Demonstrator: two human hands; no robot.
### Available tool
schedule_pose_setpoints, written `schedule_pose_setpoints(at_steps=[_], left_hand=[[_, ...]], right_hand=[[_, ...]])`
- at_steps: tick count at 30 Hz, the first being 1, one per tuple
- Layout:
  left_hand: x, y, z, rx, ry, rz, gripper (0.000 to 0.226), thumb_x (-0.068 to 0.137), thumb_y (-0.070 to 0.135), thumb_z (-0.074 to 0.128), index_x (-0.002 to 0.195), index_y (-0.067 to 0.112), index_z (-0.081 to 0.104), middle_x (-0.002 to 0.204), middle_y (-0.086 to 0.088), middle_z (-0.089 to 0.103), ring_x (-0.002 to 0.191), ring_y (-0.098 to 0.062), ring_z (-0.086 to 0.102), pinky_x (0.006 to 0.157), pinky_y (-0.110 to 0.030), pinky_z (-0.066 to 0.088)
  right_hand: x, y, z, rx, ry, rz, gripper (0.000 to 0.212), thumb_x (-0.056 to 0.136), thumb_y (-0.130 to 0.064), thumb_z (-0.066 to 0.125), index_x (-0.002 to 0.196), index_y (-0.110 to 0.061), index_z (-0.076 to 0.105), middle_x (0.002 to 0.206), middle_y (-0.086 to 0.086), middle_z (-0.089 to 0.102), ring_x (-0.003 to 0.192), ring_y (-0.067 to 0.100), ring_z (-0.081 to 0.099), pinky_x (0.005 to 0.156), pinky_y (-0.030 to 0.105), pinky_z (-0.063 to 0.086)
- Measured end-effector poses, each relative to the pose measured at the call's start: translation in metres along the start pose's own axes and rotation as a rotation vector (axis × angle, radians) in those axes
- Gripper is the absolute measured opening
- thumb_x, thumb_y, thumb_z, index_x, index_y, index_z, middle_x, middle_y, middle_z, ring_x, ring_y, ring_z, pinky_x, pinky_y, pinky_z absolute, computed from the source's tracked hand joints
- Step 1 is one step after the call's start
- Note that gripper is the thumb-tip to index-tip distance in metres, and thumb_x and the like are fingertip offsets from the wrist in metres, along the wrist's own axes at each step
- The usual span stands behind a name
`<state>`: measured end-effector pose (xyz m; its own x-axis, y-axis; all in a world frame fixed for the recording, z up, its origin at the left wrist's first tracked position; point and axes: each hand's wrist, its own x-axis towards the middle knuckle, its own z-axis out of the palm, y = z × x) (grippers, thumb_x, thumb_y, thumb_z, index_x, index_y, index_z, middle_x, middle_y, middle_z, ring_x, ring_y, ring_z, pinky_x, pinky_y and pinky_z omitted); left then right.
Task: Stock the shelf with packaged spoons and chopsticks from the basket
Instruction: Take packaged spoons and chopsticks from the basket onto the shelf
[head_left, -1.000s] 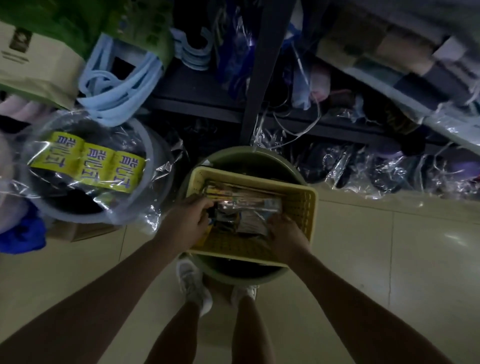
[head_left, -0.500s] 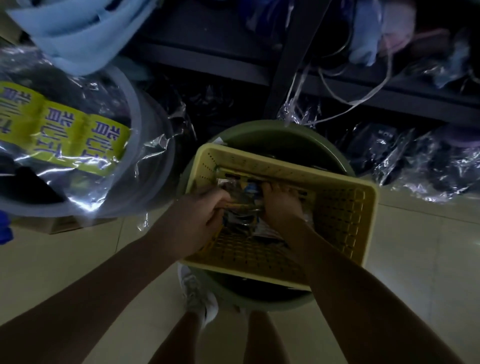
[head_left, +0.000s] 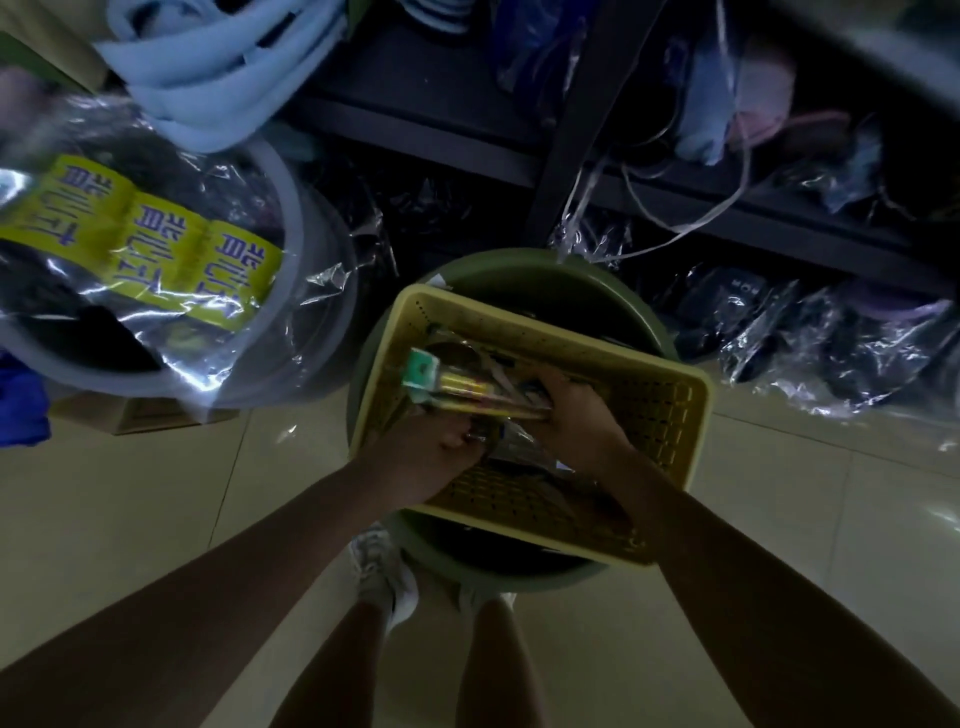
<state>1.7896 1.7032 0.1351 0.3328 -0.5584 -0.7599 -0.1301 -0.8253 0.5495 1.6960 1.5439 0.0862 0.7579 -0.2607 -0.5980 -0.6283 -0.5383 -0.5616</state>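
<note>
A yellow perforated basket (head_left: 660, 415) rests on top of a round green tub (head_left: 524, 280) on the floor in front of me. Both my hands are inside the basket. My right hand (head_left: 574, 415) grips a long clear pack of chopsticks (head_left: 467, 387) with a green header card, lifted at a slant over the other packs. My left hand (head_left: 431, 452) is closed on shiny packs lying lower in the basket; which pack it holds is hard to tell. A dark shelf (head_left: 519, 161) runs across the top of the view.
A large tub wrapped in clear plastic (head_left: 291, 291) with yellow labels stands at the left, on a cardboard box. Crinkled plastic bags (head_left: 810, 343) lie under the shelf at the right. A dark shelf post (head_left: 576, 130) rises behind the green tub. My feet stand on pale floor tiles.
My right hand has taken hold of the chopstick pack and raised it out of the pile. My left hand stays low in the basket. The camera has tilted down and nearer.
</note>
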Motion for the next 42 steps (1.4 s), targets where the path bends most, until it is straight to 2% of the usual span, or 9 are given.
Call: schedule_pose_setpoints(at_steps=[7, 10, 15, 19, 23, 28, 31, 37, 42], left_hand=[[-0.028, 0.038, 0.006, -0.602, 0.153, 0.25, 0.049, 0.084, 0.011, 0.061, 0.123, 0.032, 0.039, 0.103, 0.019, 0.066, 0.098, -0.002, 0.063, 0.076, -0.015, 0.049], [-0.037, 0.048, -0.001, -0.774, 0.144, 0.294, 0.061, 0.078, 0.013, 0.06, 0.131, 0.033, 0.036, 0.114, 0.014, 0.064, 0.107, -0.003, 0.061, 0.08, -0.018, 0.05], [-0.047, 0.031, -0.008, -0.79, 0.137, 0.254, 0.057, 0.08, 0.004, 0.064, 0.125, 0.031, 0.043, 0.108, 0.01, 0.068, 0.101, 0.0, 0.064, 0.075, -0.013, 0.05], [-0.054, 0.006, -0.013, -0.699, 0.204, 0.153, 0.06, 0.081, -0.006, 0.058, 0.134, 0.017, 0.041, 0.103, 0.013, 0.067, 0.09, 0.008, 0.064, 0.072, -0.01, 0.05], [-0.047, -0.016, -0.024, -0.501, 0.311, 0.128, 0.073, 0.075, 0.02, 0.065, 0.139, 0.033, 0.032, 0.125, 0.012, 0.058, 0.11, 0.001, 0.057, 0.094, -0.025, 0.048], [-0.039, -0.034, -0.026, -0.383, 0.351, 0.179, 0.071, 0.083, 0.014, 0.064, 0.14, 0.036, 0.027, 0.127, 0.03, 0.048, 0.111, 0.022, 0.045, 0.086, 0.001, 0.036], [-0.038, -0.038, -0.022, -0.346, 0.375, 0.179, 0.071, 0.081, 0.028, 0.063, 0.141, 0.035, 0.027, 0.126, 0.026, 0.053, 0.11, 0.016, 0.05, 0.088, -0.005, 0.04], [-0.039, -0.038, -0.018, -0.343, 0.441, 0.133, 0.067, 0.082, 0.01, 0.064, 0.138, 0.026, 0.031, 0.109, 0.031, 0.054, 0.094, 0.018, 0.056, 0.077, 0.0, 0.04], [-0.042, -0.036, -0.011, -0.292, 0.437, 0.11, 0.067, 0.083, 0.009, 0.061, 0.138, 0.027, 0.028, 0.111, 0.009, 0.057, 0.098, -0.01, 0.058, 0.078, -0.017, 0.044]], right_hand=[[-0.045, -0.056, -0.044, 0.85, -0.031, 0.055, 0.01, 0.088, -0.012, 0.06, 0.095, -0.007, 0.065, 0.082, 0.009, 0.068, 0.077, 0.022, 0.065, 0.072, 0.033, 0.053], [-0.051, -0.079, -0.038, 1.192, -0.126, 0.178, 0.029, 0.093, -0.022, 0.052, 0.113, -0.003, 0.061, 0.092, 0.008, 0.069, 0.081, 0.02, 0.067, 0.074, 0.03, 0.056], [-0.05, -0.085, -0.013, 0.798, -0.212, 0.158, 0.079, 0.075, -0.081, 0.036, 0.136, -0.032, 0.045, 0.138, 0.001, 0.052, 0.124, 0.021, 0.051, 0.108, 0.041, 0.04], [-0.038, -0.058, 0.008, 0.693, -0.123, 0.25, 0.059, 0.095, -0.051, 0.028, 0.137, -0.013, 0.044, 0.141, 0.006, 0.048, 0.132, 0.022, 0.043, 0.106, 0.026, 0.033], [-0.017, -0.001, 0.044, 0.105, -0.103, 0.247, 0.043, 0.097, -0.039, 0.038, 0.131, -0.016, 0.049, 0.141, 0.009, 0.047, 0.121, 0.024, 0.051, 0.08, 0.021, 0.041], [-0.002, 0.032, 0.069, -0.399, -0.17, 0.145, 0.059, 0.094, -0.033, 0.046, 0.146, -0.018, 0.021, 0.156, 0.009, 0.014, 0.142, 0.031, 0.02, 0.11, 0.046, 0.025], [0.015, 0.032, 0.073, -0.468, -0.128, 0.13, 0.065, 0.094, -0.027, 0.046, 0.148, -0.017, 0.012, 0.157, 0.011, 0.008, 0.143, 0.033, 0.013, 0.112, 0.049, 0.022], [0.028, 0.036, 0.081, -0.549, -0.177, 0.171, 0.049, 0.096, -0.018, 0.044, 0.142, -0.01, 0.029, 0.146, 0.018, 0.032, 0.134, 0.037, 0.032, 0.104, 0.046, 0.037], [0.026, 0.044, 0.071, -0.37, -0.205, 0.057, 0.047, 0.094, -0.026, 0.047, 0.139, -0.032, 0.038, 0.144, 0.009, 0.044, 0.124, 0.03, 0.049, 0.099, 0.045, 0.046]])
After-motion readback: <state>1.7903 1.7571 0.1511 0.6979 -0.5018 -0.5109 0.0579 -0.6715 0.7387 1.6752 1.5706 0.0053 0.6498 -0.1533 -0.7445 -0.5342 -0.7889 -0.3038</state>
